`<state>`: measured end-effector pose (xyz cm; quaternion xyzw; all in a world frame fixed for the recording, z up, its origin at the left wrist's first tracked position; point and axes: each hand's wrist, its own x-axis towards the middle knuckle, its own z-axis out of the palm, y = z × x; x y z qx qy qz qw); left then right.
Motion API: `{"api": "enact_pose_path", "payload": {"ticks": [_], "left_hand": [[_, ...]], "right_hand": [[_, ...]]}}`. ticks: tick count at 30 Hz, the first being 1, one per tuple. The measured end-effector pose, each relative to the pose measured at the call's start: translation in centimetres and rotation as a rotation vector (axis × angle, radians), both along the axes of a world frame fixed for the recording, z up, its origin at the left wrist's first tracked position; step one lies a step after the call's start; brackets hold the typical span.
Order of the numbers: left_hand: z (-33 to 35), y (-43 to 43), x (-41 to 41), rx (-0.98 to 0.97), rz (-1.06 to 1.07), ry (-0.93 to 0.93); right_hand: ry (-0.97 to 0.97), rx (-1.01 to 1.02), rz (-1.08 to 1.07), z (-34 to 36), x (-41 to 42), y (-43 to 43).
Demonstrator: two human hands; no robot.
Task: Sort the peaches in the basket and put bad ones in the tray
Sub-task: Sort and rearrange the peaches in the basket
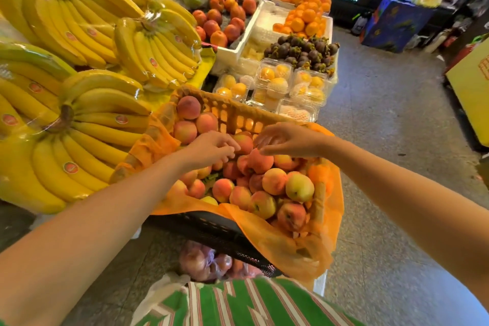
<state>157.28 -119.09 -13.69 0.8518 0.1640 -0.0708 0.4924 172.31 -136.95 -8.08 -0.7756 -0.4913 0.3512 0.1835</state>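
Note:
A dark plastic basket (209, 227) lined with orange plastic sheet holds several red-yellow peaches (275, 181). My left hand (211, 148) hovers over the middle of the pile with fingers loosely curled, touching the top of a peach and holding nothing I can see. My right hand (288, 140) reaches in from the right, fingers spread and relaxed just above a red peach (260, 160). A bag of reddish fruit (203, 262) lies below the basket near my body. No tray can be told apart for certain.
Wrapped banana bunches (79, 103) crowd the left side right up to the basket. Clear boxes of yellow fruit (277, 85), mangosteens (301, 50) and oranges (304, 18) stand behind it. The grey floor aisle (391, 127) runs along the right.

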Motion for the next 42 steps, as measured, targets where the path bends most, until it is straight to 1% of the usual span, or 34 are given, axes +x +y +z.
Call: {"api": "enact_pose_path", "payload": {"ticks": [2,3,5,7,9,11,15,17,19,22,24,29,32,35,37,39,40,42], "left_hand": [[0.3,2.9,-0.6,0.119,0.080,-0.089],[0.3,4.4,-0.9,0.195,0.113,-0.106],[0.1,7.6,-1.3,0.402,0.143,-0.106],[-0.2,10.6,-1.4,0.594,0.141,-0.083],[-0.6,12.9,-1.2,0.652,0.131,-0.064],[-1.0,14.5,-0.6,0.682,0.065,-0.072],[-1.6,16.1,1.7,0.710,-0.094,-0.120],[-1.6,16.3,2.8,0.708,-0.128,-0.151],[-1.6,16.2,3.7,0.756,-0.177,-0.147],[-1.6,16.1,4.7,0.922,-0.236,-0.150],[-1.7,16.0,5.1,1.012,-0.268,-0.163],[-1.9,16.3,6.0,1.118,-0.331,-0.234],[-2.0,16.6,6.4,1.107,-0.388,-0.278],[-2.2,16.9,6.3,1.076,-0.385,-0.327],[-2.2,16.9,6.3,1.004,-0.322,-0.382],[-1.9,16.8,6.3,0.821,-0.231,-0.432],[-1.6,16.5,6.4,0.690,-0.190,-0.439],[-0.8,15.6,6.7,0.383,-0.117,-0.401]], "right_hand": [[0.056,0.073,-0.070,-0.2,-0.4,2.8],[0.068,0.085,-0.106,-0.6,-0.6,4.2],[0.094,0.089,-0.184,-1.6,-1.1,7.1],[0.107,0.042,-0.279,-3.5,-1.3,9.8],[0.083,-0.042,-0.349,-5.4,-1.7,12.2],[0.139,-0.092,-0.475,-7.3,-2.2,14.1],[0.290,-0.040,-0.786,-9.6,-3.0,16.5],[0.317,-0.044,-0.893,-10.3,-3.1,17.3],[0.303,-0.035,-0.955,-11.0,-3.2,17.8],[0.374,-0.019,-1.020,-11.8,-3.2,18.3],[0.376,0.024,-1.034,-12.3,-3.3,18.3],[0.330,0.065,-1.059,-12.9,-3.0,17.7],[0.316,0.080,-1.058,-12.7,-2.6,17.2],[0.442,0.115,-1.032,-12.1,-2.1,15.8],[0.518,0.127,-1.020,-11.4,-1.8,14.8],[0.643,0.178,-1.048,-10.5,-1.5,14.0],[0.738,0.214,-1.071,-10.0,-1.4,13.6],[0.913,0.282,-1.051,-8.9,-1.3,12.3]]}}
